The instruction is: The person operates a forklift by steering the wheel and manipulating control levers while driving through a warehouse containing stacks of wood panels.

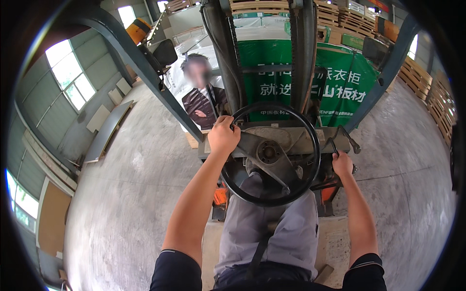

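Note:
I sit in a forklift seat, my grey trouser legs under a black steering wheel (310, 140). My left hand (223, 136) is closed around the wheel's upper left rim. My right hand (342, 164) grips a thin black control lever (334, 145) to the right of the wheel. Straight ahead rises the dark mast (303, 53) with its chain and hoses.
In front of the mast stands a load wrapped in green and white printed sheeting (340, 82). Stacked wooden pallets (439, 97) line the right side and the back. Boards (104, 131) lean along the left wall under the windows. Grey concrete floor (131, 203) spreads on both sides.

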`<state>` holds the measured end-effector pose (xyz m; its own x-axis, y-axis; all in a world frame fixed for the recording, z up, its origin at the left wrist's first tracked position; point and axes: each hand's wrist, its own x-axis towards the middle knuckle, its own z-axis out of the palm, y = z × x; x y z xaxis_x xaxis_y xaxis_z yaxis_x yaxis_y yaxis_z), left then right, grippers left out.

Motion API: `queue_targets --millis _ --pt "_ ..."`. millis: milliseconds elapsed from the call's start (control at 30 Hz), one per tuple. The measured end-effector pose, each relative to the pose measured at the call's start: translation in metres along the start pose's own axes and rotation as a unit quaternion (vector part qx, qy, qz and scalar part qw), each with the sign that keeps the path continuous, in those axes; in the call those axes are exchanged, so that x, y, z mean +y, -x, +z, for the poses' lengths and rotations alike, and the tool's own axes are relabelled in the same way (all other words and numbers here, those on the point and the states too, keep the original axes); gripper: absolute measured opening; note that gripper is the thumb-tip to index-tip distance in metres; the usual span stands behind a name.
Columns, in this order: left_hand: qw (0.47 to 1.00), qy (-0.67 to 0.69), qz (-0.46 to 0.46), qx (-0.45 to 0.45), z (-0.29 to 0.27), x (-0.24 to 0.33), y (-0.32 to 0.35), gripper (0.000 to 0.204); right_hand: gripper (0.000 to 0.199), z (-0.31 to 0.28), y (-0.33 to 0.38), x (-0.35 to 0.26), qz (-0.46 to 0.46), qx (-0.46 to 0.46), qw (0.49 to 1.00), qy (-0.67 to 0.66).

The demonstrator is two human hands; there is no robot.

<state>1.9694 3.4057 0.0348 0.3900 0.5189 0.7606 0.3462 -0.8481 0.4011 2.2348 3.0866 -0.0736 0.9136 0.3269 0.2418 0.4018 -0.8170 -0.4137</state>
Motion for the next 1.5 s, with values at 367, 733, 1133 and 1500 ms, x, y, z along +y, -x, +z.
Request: queue_targets --millis 367,733,1133,1500 --pt "0.999 -0.029 -0.010 -0.031 0.005 0.008 -0.001 0.026 0.031 -0.025 -0.015 -0.015 -0.096 -0.029 0.994 0.032" --pt "0.989 -0.066 0.098 -0.084 -0.015 0.015 0.001 0.030 0.027 -0.047 -0.075 0.013 0.095 -0.180 0.969 -0.139" --pt "0.989 -0.069 0.085 -0.101 -0.014 0.010 -0.002 0.032 0.037 -0.046 -0.007 0.041 0.150 -0.156 0.960 -0.176" --pt "0.987 -0.079 0.074 -0.115 -0.017 0.025 -0.002 0.031 0.028 -0.042 -0.012 0.044 0.139 -0.142 0.970 -0.140"
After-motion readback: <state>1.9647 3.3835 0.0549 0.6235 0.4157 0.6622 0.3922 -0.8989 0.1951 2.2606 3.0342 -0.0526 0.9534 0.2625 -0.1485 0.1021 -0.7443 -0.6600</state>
